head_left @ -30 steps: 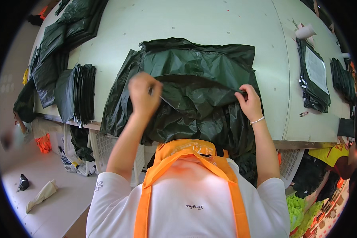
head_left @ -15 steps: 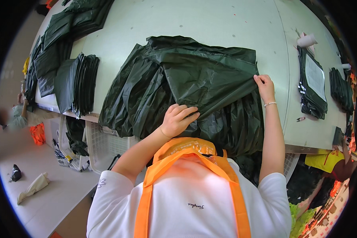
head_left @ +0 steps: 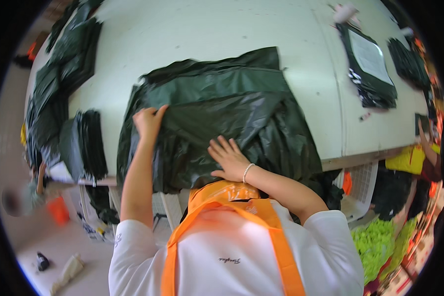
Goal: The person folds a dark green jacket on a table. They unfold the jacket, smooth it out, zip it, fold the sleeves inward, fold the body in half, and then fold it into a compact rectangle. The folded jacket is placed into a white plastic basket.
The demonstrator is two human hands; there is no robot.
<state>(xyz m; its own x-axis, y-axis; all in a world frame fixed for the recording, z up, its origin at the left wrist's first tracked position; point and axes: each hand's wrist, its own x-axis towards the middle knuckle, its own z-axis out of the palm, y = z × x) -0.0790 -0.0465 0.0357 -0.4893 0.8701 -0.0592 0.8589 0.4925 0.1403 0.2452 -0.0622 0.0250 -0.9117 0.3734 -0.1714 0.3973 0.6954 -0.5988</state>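
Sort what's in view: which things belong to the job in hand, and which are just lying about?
Job in hand, judging by touch:
dark green sheeting, under left hand and right hand
pale table beneath it

Apparently just lying about:
folded dark stack, left
dark bundle topped with white sheet, right
white cylinder beyond it
pale crumpled item, lower left

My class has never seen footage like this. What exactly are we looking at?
No machine here: a person works barehanded. The camera sits on that person's head, looking down through a fisheye lens, which bends straight edges. On the pale table lies dark green sheeting, between a folded dark pile on the left and a paper-topped pile on the right. The left hand curls at the upper layer's edge; whether it grips is unclear. The right hand, spread open, rests on the sheeting, holding nothing.
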